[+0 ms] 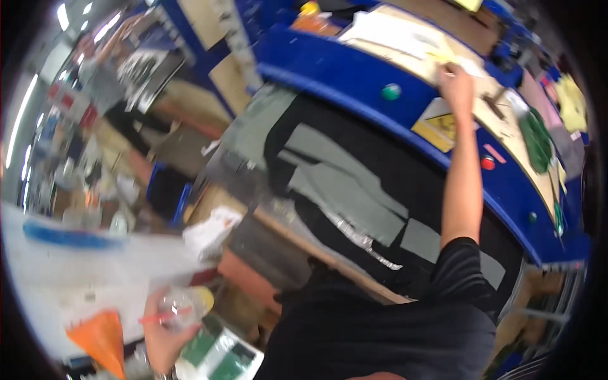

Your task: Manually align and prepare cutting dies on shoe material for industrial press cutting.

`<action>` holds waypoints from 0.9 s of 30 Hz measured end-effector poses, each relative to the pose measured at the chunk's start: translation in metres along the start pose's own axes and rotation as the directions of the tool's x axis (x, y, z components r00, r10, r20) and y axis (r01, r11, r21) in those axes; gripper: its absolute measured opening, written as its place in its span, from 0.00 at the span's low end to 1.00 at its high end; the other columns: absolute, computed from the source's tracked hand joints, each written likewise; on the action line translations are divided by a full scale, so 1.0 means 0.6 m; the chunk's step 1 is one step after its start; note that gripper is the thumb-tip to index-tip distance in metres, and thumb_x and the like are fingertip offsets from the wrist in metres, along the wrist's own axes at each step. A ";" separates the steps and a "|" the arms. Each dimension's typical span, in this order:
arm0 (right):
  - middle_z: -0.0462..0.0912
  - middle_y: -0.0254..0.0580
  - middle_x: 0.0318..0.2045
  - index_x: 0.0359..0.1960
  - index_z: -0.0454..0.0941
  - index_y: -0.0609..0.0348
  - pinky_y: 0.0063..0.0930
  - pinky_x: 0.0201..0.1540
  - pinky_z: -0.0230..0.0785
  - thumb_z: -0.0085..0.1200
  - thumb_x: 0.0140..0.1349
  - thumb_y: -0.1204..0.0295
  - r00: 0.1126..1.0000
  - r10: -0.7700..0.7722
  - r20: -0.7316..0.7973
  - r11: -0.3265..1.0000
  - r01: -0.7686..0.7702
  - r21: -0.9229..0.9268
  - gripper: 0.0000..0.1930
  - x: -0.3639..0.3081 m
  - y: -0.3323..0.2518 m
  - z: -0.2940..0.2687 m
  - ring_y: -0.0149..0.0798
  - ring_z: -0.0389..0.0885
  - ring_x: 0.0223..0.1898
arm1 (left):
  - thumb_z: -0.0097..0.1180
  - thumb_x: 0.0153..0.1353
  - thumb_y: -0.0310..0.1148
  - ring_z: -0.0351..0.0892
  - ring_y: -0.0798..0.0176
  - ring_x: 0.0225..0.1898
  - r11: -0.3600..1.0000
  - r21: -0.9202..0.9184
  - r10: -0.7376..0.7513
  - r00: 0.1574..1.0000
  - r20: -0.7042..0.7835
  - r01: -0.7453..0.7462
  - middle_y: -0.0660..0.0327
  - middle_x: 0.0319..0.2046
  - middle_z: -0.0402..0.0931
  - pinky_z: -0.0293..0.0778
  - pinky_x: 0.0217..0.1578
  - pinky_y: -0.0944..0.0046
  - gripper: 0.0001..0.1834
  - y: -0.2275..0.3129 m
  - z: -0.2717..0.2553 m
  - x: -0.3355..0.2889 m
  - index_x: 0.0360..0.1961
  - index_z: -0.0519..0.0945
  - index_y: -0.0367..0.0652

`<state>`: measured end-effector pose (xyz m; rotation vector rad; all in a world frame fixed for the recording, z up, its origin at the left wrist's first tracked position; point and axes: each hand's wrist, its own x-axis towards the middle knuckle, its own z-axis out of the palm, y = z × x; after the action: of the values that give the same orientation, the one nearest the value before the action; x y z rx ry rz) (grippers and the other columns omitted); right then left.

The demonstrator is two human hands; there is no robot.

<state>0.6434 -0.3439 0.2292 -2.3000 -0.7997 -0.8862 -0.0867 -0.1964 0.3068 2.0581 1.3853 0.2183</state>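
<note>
At the lower left, my left hand (163,347) is closed around a clear plastic cup (183,299). A red straw (166,315) lies across the cup, and its far end looks yellowish. My right arm stretches far forward over the blue machine (354,82). There my right hand (455,81) is above the pale ledge with its fingers curled, beside white and yellow papers (396,35). What those fingers hold, if anything, is too small to make out. Grey-green cut fabric pieces (348,190) lie on the black bed (405,161) in front of me.
A green button (391,92) and a red button (487,162) sit on the blue front. Dark green cloth (536,139) and scissors (558,218) hang at the right. An orange cone-shaped thing (101,342) stands near the white table (95,272). Another person (111,95) stands far left.
</note>
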 end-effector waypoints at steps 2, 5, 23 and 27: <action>0.86 0.60 0.36 0.38 0.86 0.64 0.46 0.49 0.75 0.58 0.62 0.58 0.997 0.078 0.026 0.997 -0.079 0.026 0.19 -0.007 -0.021 -0.030 0.59 0.84 0.41 | 0.80 0.31 0.28 0.79 0.62 0.50 0.997 -0.013 0.070 0.997 0.023 -0.070 0.56 0.56 0.74 0.77 0.50 0.60 0.51 0.017 -0.001 0.010 0.62 0.70 0.38; 0.86 0.58 0.37 0.38 0.86 0.65 0.45 0.50 0.75 0.58 0.62 0.58 0.993 0.112 0.027 0.994 -0.112 -0.009 0.19 -0.010 -0.026 -0.068 0.57 0.84 0.43 | 0.79 0.30 0.27 0.78 0.54 0.53 0.994 -0.005 0.112 0.994 0.021 -0.111 0.52 0.55 0.74 0.75 0.52 0.58 0.49 0.036 -0.003 0.019 0.60 0.71 0.37; 0.85 0.54 0.39 0.38 0.86 0.63 0.44 0.52 0.73 0.57 0.63 0.57 0.987 0.160 0.025 0.987 -0.159 -0.014 0.19 -0.012 -0.041 -0.075 0.54 0.82 0.46 | 0.76 0.45 0.28 0.75 0.41 0.56 0.766 0.371 0.532 0.842 0.094 -0.525 0.45 0.55 0.74 0.73 0.57 0.53 0.40 0.153 -0.015 0.033 0.61 0.71 0.34; 0.85 0.55 0.40 0.38 0.86 0.63 0.44 0.52 0.74 0.57 0.63 0.58 0.986 0.164 0.025 0.986 -0.163 -0.027 0.18 -0.011 -0.032 -0.070 0.53 0.83 0.46 | 0.72 0.48 0.27 0.76 0.43 0.54 0.830 0.178 0.518 0.849 0.106 -0.529 0.48 0.56 0.73 0.77 0.52 0.55 0.35 0.167 -0.020 0.035 0.60 0.74 0.43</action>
<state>0.6094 -0.3610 0.2563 -2.3650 -0.6036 -0.7964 -0.0058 -0.1971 0.3708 2.5668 0.8014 0.2582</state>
